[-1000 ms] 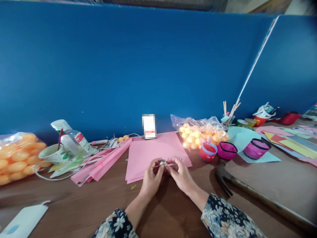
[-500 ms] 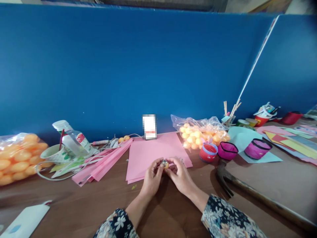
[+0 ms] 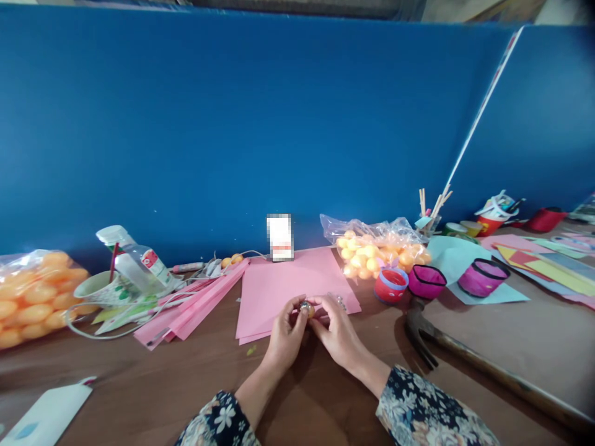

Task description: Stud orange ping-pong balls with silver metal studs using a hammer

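Blue partition (image 3: pixel 232 124) lines the far edge of our brown wooden table (image 3: pixel 116 384) as our left hand (image 3: pixel 286 331) and right hand (image 3: pixel 339 331), fingers nearly closed, pinch a shiny silver-and-gold ball (image 3: pixel 306 307) over the near edge of pink paper sheets (image 3: pixel 283 279), slightly turned from moments earlier: adjustment, we judge.

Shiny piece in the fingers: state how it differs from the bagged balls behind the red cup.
The shiny piece shows silver and gold; the bagged balls are yellow-orange. The piece is held between left hand and right hand; the balls lie heaped in clear plastic. Both look rounded.
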`<state>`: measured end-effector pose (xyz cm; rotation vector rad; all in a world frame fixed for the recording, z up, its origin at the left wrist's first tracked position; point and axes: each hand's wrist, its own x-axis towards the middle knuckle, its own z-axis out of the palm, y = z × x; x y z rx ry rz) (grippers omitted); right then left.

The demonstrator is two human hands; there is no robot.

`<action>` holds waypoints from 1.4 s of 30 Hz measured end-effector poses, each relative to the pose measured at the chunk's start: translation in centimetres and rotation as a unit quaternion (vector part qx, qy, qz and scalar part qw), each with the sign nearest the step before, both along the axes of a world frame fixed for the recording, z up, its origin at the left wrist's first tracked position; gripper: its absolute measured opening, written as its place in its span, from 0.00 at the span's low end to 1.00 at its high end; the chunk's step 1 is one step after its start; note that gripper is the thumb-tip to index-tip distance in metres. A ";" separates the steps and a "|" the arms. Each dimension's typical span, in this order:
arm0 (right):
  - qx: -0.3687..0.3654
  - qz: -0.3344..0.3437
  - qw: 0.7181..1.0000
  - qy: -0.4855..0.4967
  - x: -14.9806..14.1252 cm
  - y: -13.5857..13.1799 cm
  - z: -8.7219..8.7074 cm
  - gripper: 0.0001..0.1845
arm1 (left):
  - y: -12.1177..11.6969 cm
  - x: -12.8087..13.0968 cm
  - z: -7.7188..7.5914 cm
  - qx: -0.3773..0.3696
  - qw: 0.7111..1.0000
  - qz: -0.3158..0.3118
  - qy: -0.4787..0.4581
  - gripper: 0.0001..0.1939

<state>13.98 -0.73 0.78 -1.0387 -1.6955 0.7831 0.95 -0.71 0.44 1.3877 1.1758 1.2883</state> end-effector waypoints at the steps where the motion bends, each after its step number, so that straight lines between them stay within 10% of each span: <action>1: 0.000 -0.001 1.000 0.001 0.0 0.0 0.0 0.16 | 0.0 0.0 0.0 0.001 1.000 0.000 0.004 0.19; 42: 0.047 0.004 0.999 -0.025 -0.1 -0.2 0.6 0.17 | 0.0 0.0 0.4 0.025 0.999 0.006 0.032 0.18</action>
